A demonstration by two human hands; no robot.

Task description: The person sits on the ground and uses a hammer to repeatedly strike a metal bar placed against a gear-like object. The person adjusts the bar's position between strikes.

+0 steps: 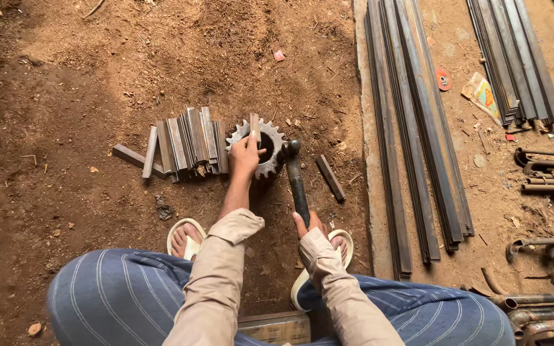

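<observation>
A rusty toothed gear [270, 136] lies flat on the dirt floor in front of me. My left hand [246, 154] holds a short flat metal strip [254, 125] upright over the gear's middle hole. My right hand [309, 225] grips the dark handle of a hammer [296, 182], whose head rests beside the gear's right edge. A pile of similar short metal strips [187, 144] leans just left of the gear. One more strip [331, 177] lies alone on the ground to the right of the hammer.
Long flat steel bars [411, 128] lie on the concrete slab at right, with a second bundle [514, 57] farther right. Bent pipes [546, 173] crowd the right edge. My sandalled feet [187, 238] and striped trousers fill the bottom. A wooden block [277, 327] sits between my knees.
</observation>
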